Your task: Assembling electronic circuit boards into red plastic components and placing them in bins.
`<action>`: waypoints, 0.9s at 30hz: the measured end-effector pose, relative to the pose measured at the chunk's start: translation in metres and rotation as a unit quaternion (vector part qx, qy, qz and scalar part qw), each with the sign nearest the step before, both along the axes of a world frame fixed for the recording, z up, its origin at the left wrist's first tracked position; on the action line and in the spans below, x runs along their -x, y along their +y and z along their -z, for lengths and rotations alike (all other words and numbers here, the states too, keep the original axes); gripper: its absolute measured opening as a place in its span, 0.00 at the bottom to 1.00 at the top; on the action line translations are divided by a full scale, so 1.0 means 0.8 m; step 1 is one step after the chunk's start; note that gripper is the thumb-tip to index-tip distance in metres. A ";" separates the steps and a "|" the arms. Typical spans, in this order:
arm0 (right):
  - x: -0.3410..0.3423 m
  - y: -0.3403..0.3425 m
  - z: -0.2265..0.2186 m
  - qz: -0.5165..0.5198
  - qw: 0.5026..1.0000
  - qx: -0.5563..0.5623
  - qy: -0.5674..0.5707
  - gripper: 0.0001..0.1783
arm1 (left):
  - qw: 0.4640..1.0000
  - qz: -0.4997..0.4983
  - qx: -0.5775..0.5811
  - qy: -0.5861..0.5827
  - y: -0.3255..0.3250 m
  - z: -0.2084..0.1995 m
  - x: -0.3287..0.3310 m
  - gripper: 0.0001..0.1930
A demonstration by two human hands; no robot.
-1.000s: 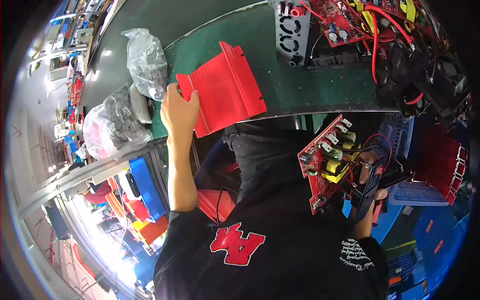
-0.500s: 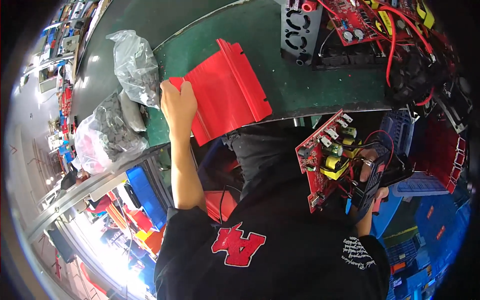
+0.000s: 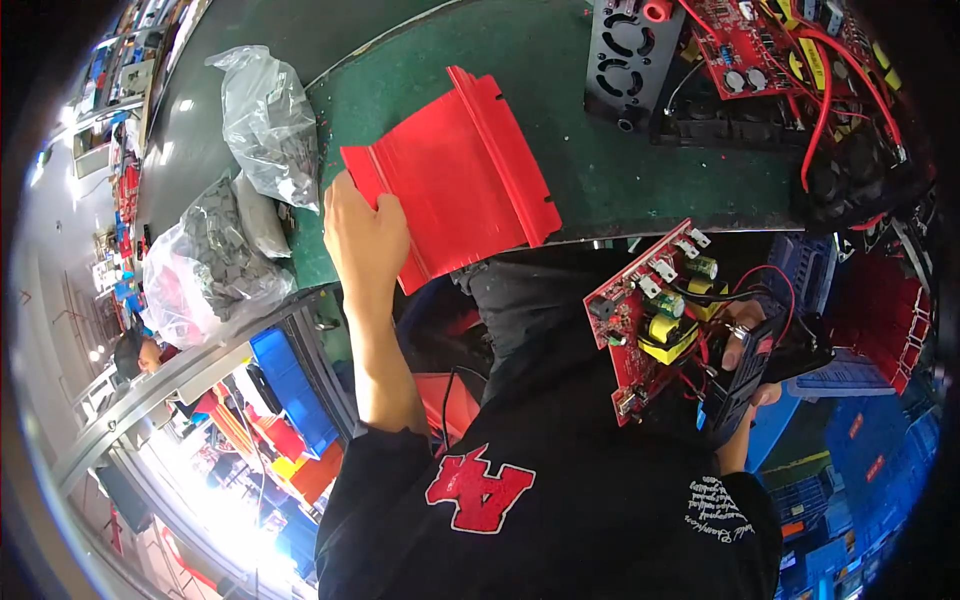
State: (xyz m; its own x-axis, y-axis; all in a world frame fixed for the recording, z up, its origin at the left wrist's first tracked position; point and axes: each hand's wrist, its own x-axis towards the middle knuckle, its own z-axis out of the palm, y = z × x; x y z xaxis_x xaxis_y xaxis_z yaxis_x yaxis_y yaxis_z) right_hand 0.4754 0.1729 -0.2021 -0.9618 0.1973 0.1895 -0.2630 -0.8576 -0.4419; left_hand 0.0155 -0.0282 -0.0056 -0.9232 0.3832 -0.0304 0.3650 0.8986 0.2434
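Note:
A red ribbed metal casing (image 3: 450, 180) lies tilted on the green table's near side, its lower corner jutting past the edge. My left hand (image 3: 365, 235) grips its left edge, thumb on top, fingers mostly hidden. To the right, in front of my body, my right hand (image 3: 738, 340) is closed around a black end panel (image 3: 742, 385) with wires. Hanging from that panel by wires is a red circuit board (image 3: 625, 345) with yellow transformers and green capacitors, held on edge. My right palm is partly hidden behind the panel.
Two clear plastic bags (image 3: 265, 125) (image 3: 215, 270) of small grey parts sit at the left of the green table (image 3: 400, 85). At the back right stand a grey fan-slotted panel (image 3: 622, 60) and another red board (image 3: 740, 55) with thick red cables. Blue crates (image 3: 850, 375) stand lower right.
My left hand has slid nearer to me along the casing's left edge, uncovering its far left corner. The circuit board in my right hand has barely shifted.

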 end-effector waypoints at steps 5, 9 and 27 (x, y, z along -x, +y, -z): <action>0.020 0.006 0.009 -0.003 1.000 0.001 -0.001 0.30 | 0.990 0.040 -0.137 -0.017 -0.024 0.013 -0.020 0.21; 0.089 0.098 0.057 0.022 1.000 -0.014 -0.013 0.30 | 0.984 0.026 -0.177 0.013 0.000 0.000 -0.035 0.18; 0.088 0.038 0.025 0.060 0.998 -0.031 -0.010 0.33 | 0.981 0.003 -0.141 0.134 0.017 0.017 -0.034 0.15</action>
